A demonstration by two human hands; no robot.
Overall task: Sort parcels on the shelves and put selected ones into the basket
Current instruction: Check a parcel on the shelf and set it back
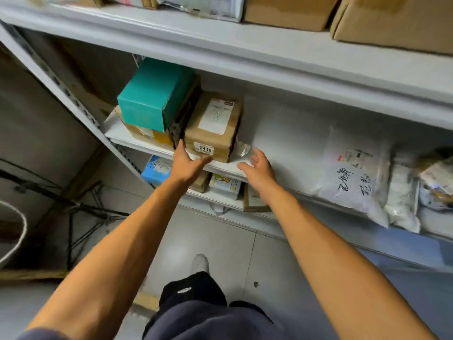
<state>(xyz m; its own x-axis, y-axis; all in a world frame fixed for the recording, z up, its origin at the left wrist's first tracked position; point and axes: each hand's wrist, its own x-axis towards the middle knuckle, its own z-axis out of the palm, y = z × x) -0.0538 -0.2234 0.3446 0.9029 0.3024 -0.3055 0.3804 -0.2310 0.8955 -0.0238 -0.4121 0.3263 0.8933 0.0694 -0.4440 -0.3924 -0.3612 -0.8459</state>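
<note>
A brown cardboard parcel [212, 126] with a white label and a "0410" sticker sits at the front of the middle shelf [289, 133]. Left of it a teal box [152, 94] lies on top of another brown parcel [144, 132], with a dark box [182, 114] wedged between. My left hand [187, 163] is open just below the brown parcel's front left corner, fingers spread. My right hand [257, 166] is open at the shelf edge to the parcel's right, holding nothing. No basket is in view.
White plastic mailer bags [355, 175] lie at the right of the middle shelf. Cardboard boxes [392, 18] stand on the upper shelf. On the lower shelf are a blue box [155, 169] and small parcels [225, 185]. A black stand [81, 207] and a white curved rim [17, 231] are on the left.
</note>
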